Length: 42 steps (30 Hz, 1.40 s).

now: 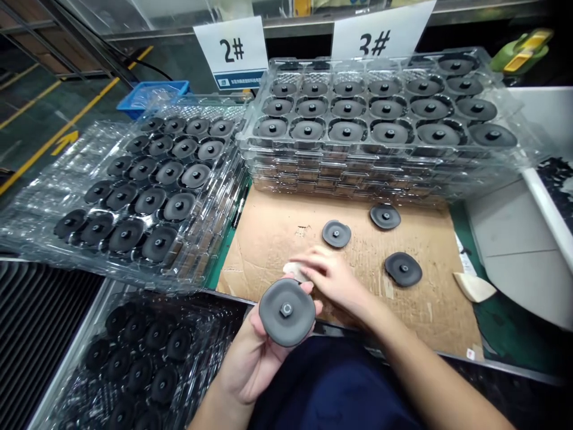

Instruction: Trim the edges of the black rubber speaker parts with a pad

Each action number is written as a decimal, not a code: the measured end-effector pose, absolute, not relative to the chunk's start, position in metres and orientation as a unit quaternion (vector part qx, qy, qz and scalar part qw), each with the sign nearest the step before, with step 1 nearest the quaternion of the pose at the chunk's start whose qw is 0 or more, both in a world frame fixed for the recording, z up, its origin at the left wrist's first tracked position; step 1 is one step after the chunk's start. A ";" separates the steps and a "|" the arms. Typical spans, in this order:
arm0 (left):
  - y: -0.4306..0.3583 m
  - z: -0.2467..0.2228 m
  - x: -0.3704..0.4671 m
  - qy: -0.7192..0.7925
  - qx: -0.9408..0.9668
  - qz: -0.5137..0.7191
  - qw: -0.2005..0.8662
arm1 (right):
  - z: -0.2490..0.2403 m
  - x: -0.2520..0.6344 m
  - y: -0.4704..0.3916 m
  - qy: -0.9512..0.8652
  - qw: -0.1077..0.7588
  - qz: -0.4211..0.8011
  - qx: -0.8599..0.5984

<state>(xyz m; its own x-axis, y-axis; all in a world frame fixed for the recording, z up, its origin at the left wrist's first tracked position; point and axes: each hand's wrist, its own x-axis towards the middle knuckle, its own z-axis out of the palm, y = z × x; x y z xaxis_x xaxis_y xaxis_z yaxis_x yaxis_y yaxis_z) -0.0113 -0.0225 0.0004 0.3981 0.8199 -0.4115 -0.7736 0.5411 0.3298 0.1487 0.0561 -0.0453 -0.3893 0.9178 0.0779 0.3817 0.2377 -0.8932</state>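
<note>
A dark grey disc with a small raised hub (287, 325) rests in my left hand (262, 367), its hub side facing me and my fingers wrapped round the edge. Just beyond it, my right hand (333, 275) pinches a small white pad (293, 269) close to the disc's upper rim. Whether the pad touches the disc I cannot tell. On the cardboard sheet (268, 233) lie three similar dark discs: one disc (336, 233) beyond my right hand, another disc (385, 217) farther back, and a third disc (403, 269) to the right.
Stacked clear plastic trays (358, 143) of discs stand at the back, with another tray stack (179, 263) at left and one (210, 316) lower left. A white wedge (474, 287) lies right of the cardboard. Signs marked 2# (233, 51) and 3# (378, 42) stand behind.
</note>
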 end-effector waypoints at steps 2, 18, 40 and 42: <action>-0.023 -0.001 -0.011 0.259 0.038 0.476 0.840 | -0.070 0.148 0.046 -0.711 0.324 0.402 -0.478; -0.021 -0.004 -0.012 0.241 0.137 0.462 0.842 | -0.058 0.167 0.011 -0.647 0.326 0.484 -0.490; -0.013 -0.017 -0.016 0.455 0.694 0.422 0.365 | -0.001 0.172 0.007 -0.546 0.288 0.659 -0.430; -0.013 -0.017 -0.017 0.467 0.673 0.405 0.406 | 0.003 0.172 0.012 -0.540 0.266 0.681 -0.417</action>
